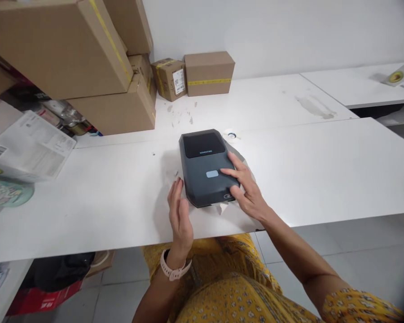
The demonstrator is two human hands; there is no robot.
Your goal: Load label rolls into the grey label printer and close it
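A dark grey label printer with a black window and a pale blue button lies on the white table, slightly turned. A scrap of white paper shows at its near edge. My right hand rests on the printer's right side, fingers spread, the index fingertip close to the button's right end. At the left edge stands my left hand, open and on its side, fingers straight; whether it touches the casing I cannot tell. The left wrist wears a pale pink watch band.
Large cardboard boxes are stacked at the back left, with two small boxes against the wall. A white printed carton lies at the left. Behind the printer is a small roll-like ring. The table's front edge runs close to my body.
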